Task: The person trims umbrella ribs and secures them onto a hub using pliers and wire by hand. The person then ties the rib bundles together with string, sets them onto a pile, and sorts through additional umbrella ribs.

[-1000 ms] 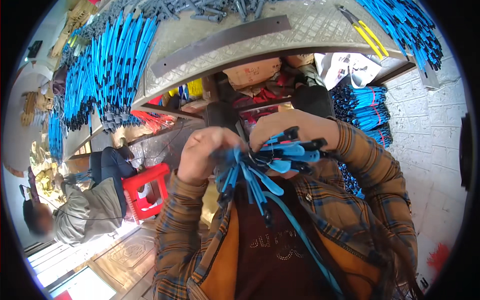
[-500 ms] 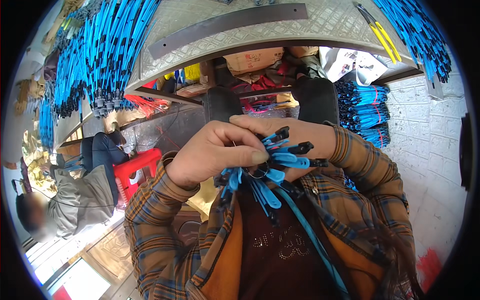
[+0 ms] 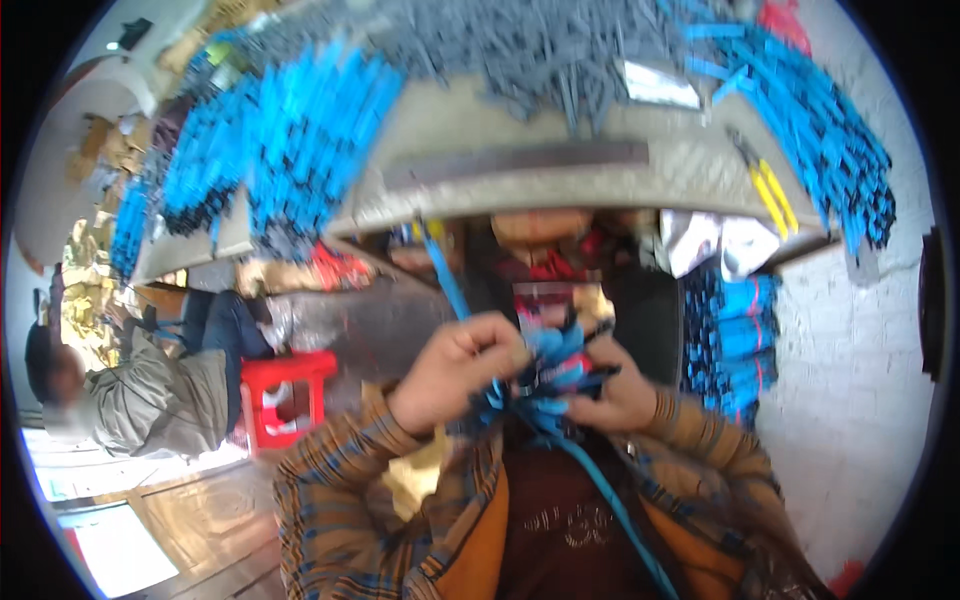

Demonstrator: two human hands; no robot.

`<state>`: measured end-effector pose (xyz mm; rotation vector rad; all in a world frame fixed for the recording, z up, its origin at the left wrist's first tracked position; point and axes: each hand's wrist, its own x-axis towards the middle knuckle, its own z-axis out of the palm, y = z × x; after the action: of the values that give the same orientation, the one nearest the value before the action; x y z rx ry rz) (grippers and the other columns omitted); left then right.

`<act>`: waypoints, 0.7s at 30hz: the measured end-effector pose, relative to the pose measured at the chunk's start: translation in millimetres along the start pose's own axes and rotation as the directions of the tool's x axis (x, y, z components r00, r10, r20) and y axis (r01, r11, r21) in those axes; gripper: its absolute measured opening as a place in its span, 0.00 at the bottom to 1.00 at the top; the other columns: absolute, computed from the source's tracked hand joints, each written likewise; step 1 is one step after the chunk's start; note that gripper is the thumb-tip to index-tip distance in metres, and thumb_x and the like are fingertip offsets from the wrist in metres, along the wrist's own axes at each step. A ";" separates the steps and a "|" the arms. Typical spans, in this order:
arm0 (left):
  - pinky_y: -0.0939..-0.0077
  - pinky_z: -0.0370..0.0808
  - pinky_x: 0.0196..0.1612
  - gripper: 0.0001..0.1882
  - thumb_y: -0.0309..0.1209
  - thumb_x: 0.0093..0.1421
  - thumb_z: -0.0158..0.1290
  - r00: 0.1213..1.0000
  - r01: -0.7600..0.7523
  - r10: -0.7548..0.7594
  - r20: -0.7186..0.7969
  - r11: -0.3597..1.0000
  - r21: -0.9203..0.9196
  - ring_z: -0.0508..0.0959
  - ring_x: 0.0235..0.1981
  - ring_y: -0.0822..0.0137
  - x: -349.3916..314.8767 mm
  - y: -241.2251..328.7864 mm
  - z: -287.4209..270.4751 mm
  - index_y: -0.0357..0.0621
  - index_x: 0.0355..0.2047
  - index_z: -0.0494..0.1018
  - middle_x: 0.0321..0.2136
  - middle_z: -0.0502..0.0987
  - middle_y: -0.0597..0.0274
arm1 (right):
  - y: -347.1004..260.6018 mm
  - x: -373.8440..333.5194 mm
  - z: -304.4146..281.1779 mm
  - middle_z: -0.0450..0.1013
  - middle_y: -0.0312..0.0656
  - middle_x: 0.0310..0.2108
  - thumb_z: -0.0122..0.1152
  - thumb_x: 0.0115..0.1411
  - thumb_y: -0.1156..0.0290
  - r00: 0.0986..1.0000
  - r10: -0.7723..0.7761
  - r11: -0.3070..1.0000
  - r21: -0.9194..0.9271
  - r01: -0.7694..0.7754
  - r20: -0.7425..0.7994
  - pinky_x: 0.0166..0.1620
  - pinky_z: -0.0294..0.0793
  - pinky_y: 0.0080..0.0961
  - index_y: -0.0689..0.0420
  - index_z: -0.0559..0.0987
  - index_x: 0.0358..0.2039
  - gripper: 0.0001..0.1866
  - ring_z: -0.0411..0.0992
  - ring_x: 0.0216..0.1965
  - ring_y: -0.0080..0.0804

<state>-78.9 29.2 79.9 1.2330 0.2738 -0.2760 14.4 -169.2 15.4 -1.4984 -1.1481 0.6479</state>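
In front of my chest is a bundle of blue straps with black ends (image 3: 550,365), blurred by motion. My right hand (image 3: 622,388) is closed around its right side. On the bundle's left, my left hand (image 3: 462,362) has its fingers curled in, gripping a blue strap (image 3: 446,275) that sticks up beyond the fist toward the table edge. Another long blue strip (image 3: 610,490) runs from under the bundle down over my dark shirt. The bundle's middle is partly hidden by my fingers.
Ahead stands a table (image 3: 450,130) with blue strap piles (image 3: 320,140), loose grey strips (image 3: 520,45), a flat metal bar (image 3: 520,163) and yellow-handled pliers (image 3: 770,195). Tied blue bundles (image 3: 745,320) are stacked at right. A person (image 3: 165,395) sits at left near a red stool (image 3: 285,395).
My view has tilted up, showing more of the table. My hands have moved apart, the right one now at the bundle's right side. A blue strap now extends above my left hand.
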 end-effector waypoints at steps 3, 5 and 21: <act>0.85 0.69 0.29 0.05 0.27 0.58 0.47 0.998 -0.061 0.060 0.019 0.997 0.045 0.71 0.23 0.79 -2.6 -11.1 2.8 0.39 0.28 0.69 0.22 0.72 0.67 | -6.0 -8.3 2.9 0.60 0.47 0.45 0.64 0.47 0.66 0.999 0.033 0.998 0.049 -0.033 -0.008 0.52 0.58 0.30 0.62 0.60 0.50 0.33 0.59 0.48 0.37; 0.86 0.69 0.29 0.05 0.27 0.59 0.47 0.998 -0.044 0.043 0.037 0.999 0.027 0.71 0.24 0.80 -5.3 -15.7 4.7 0.39 0.28 0.69 0.22 0.72 0.68 | -8.9 -2.6 3.9 0.60 0.47 0.45 0.63 0.47 0.67 0.999 -0.038 0.999 0.013 0.038 -0.010 0.51 0.58 0.30 0.62 0.60 0.50 0.32 0.59 0.48 0.36; 0.88 0.66 0.29 0.04 0.27 0.58 0.48 0.984 -0.175 0.179 -0.012 0.973 0.149 0.68 0.25 0.83 -6.9 -24.3 9.8 0.39 0.28 0.69 0.23 0.71 0.71 | -37.8 10.3 7.7 0.71 0.40 0.29 0.60 0.51 0.67 0.997 -0.036 0.991 0.124 0.044 -0.070 0.38 0.68 0.24 0.60 0.72 0.40 0.16 0.70 0.32 0.29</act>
<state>-93.3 12.9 63.8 1.3987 0.1655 -0.1279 -0.2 -158.8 51.1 -1.3777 -1.0635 0.6256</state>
